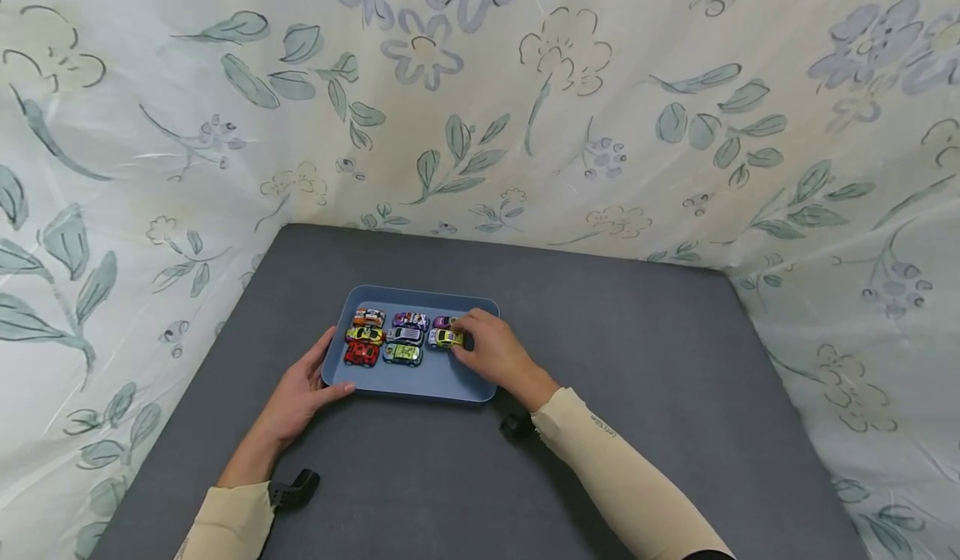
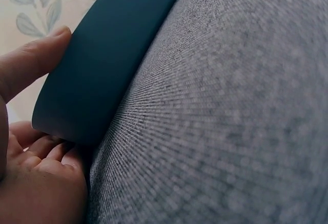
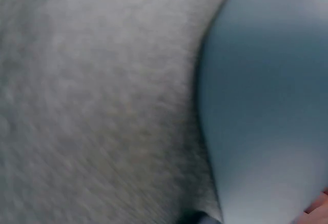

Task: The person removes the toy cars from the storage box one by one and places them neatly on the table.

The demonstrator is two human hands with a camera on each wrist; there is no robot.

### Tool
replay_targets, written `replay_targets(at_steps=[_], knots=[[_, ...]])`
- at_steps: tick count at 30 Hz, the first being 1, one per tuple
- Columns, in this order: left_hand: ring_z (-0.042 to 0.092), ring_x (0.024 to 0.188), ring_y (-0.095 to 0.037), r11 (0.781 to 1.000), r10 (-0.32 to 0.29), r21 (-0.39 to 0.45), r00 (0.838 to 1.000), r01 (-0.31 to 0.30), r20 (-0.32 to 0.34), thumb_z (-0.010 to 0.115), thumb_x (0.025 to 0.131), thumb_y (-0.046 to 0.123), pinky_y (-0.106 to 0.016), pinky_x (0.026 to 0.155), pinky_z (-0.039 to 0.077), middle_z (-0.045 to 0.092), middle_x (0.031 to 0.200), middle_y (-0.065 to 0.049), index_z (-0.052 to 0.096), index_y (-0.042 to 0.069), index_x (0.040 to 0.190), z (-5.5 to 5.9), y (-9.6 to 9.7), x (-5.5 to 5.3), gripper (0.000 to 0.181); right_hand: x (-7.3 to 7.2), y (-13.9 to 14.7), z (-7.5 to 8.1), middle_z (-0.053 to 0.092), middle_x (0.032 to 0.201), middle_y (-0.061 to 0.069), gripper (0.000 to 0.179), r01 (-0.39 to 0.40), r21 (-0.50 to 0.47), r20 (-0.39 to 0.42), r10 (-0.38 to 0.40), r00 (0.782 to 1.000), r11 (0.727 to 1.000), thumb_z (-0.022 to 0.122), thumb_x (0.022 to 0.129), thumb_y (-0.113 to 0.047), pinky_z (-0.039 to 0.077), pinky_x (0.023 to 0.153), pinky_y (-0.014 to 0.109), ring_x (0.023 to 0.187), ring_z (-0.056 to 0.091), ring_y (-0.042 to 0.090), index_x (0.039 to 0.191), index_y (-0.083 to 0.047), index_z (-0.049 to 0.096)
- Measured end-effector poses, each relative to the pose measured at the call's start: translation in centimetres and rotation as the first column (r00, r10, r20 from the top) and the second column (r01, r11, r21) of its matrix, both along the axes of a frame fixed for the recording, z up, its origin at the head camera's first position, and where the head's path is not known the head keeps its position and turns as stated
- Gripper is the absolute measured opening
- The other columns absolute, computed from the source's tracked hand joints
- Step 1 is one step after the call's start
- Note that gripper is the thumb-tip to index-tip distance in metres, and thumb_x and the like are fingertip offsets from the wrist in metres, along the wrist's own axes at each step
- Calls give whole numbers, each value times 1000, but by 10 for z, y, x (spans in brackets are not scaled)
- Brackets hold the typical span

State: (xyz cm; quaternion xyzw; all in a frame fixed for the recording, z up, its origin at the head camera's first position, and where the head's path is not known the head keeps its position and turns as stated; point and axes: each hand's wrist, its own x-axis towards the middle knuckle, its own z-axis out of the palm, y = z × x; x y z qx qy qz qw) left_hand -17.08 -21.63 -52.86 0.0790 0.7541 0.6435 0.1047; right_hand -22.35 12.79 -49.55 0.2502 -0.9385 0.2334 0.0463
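A blue tray lies on the grey table, carrying several small toy cars grouped toward its left and middle. My left hand grips the tray's near left corner, thumb along the front edge and fingers at the left side. In the left wrist view, that thumb presses the tray wall. Over the tray's right part, my right hand pinches a yellow toy car between thumb and fingers. A purple toy car sits just behind it, partly covered by the fingers.
Left of the held car stand a red car, a green car, a silver-purple car, a yellow car, an orange-white car and a purple-white car. A flowered curtain hangs behind the table.
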Motion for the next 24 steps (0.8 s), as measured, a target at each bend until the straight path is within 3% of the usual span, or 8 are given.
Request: replay_targets(at_steps=[18, 24], knots=[[19, 162, -43, 1000, 6, -7, 1000, -6, 14, 83, 95, 0, -11, 109, 39, 14, 177, -26, 8, 5, 174, -3, -1, -3, 109, 1, 25, 8, 67, 109, 1, 26, 17, -72, 24, -16, 1000, 997, 87, 93, -11, 60, 86, 36, 101, 69, 19, 117, -7, 79], [20, 162, -42, 1000, 8, -6, 1000, -8, 23, 84, 95, 1, -14, 111, 39, 14, 177, -26, 8, 6, 175, -2, -1, -2, 110, 3, 36, 15, 67, 111, 2, 25, 13, -95, 27, -10, 1000, 995, 86, 94, -8, 60, 86, 39, 101, 69, 25, 117, -7, 79]])
